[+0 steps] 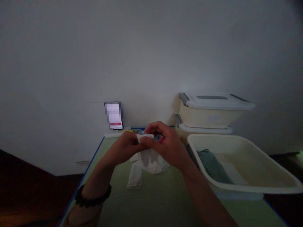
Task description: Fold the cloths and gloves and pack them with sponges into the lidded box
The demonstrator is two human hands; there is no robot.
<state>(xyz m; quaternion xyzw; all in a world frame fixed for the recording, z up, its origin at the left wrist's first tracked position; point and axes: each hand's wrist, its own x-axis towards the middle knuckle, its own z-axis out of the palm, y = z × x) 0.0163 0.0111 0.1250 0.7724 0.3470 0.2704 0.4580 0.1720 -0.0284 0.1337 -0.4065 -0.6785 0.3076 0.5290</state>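
Observation:
My left hand (pixel 126 145) and my right hand (pixel 165 142) meet over the middle of the table. Between their fingers and thumbs they grip a small white folded cloth piece (pixel 146 136), with its looped edge facing me. Just below the hands is crumpled thin white material (pixel 153 162); whether it joins the held piece I cannot tell. Closer to me, a flat white sock-like piece (pixel 135 177) lies on the green tabletop (pixel 161 201). Behind my right fingers shows a bit of something red (pixel 161 139), mostly hidden.
A phone (pixel 114 116) leans upright at the back left. To the right stands an open cream tub (pixel 258 157) with a grey-green cloth (pixel 214 167) inside. Two lidded storage boxes (pixel 210 116) are stacked behind it, near the wall (pixel 151 63). Small partly hidden items lie behind my hands.

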